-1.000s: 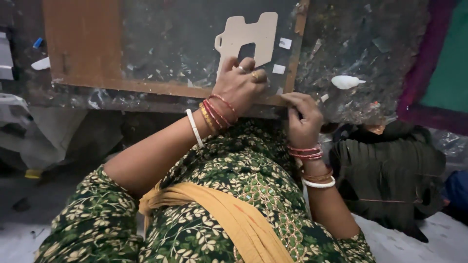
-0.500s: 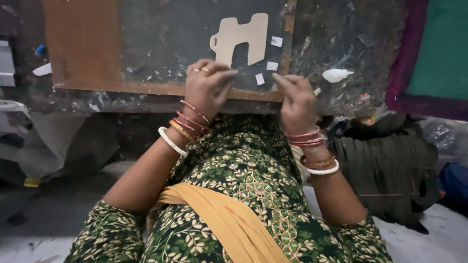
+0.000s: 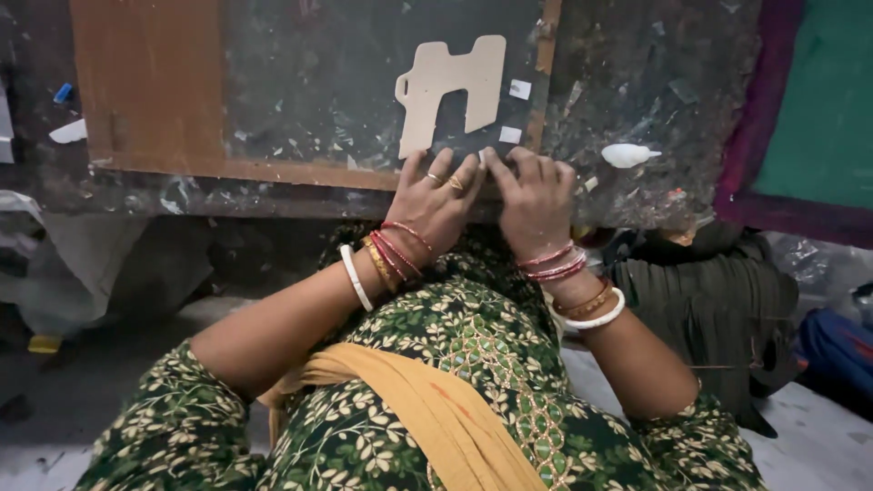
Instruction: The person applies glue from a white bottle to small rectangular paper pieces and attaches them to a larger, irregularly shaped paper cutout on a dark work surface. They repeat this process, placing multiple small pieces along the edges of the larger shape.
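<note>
Change: both hands have closed together at the board's near edge since half a second ago; they were apart.
Surface [image 3: 655, 100]: dark, paint-spattered, carrying a wood-framed board [image 3: 155, 91].
Cutout [image 3: 452, 91]: beige card shape lying flat on the board, just beyond the fingertips.
Left hand [image 3: 436, 195]: fingers flat, grip not closed on anything.
Right hand [image 3: 535, 195]: fingers curled down; grip contents cannot be told.
Progress: cutout lies free; small white scraps [image 3: 519, 89] remain beside it.

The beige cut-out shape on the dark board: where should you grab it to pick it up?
Probably by its lower left leg, coming from the near edge. The beige cut-out shape lies flat on the dark board, and that narrow leg points toward the left hand and right hand. Being flat, it likely needs a fingertip slid under the edge first.
</note>
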